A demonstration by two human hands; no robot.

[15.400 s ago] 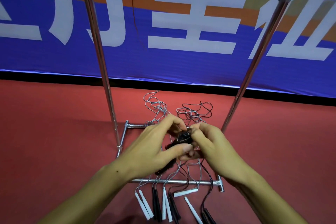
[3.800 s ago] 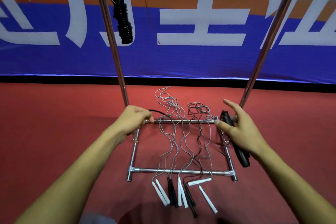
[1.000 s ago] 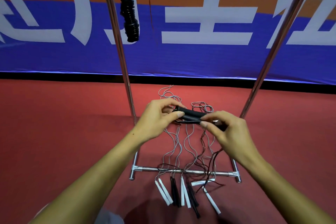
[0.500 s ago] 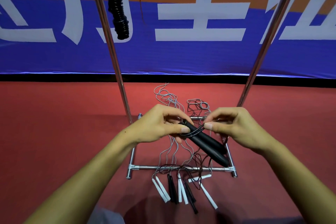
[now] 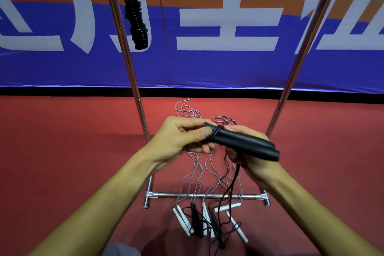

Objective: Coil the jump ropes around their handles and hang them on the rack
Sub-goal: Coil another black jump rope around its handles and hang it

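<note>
Hands, left and right, grip paired black handles between rack posts.

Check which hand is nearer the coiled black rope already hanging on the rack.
Left. The left hand is below the hanging coiled rope and slightly to its right, gripping the black handles. The right hand holds them farther right.

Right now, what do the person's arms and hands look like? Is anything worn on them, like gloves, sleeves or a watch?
Both arms are bare from the bottom of the picture up to the wrists: no sleeves show. The left hand and the right hand wear no gloves, and no rings, watch or wristband can be seen. The left thumbnail is cut short. A bit of grey cloth shows at the bottom edge.
</note>
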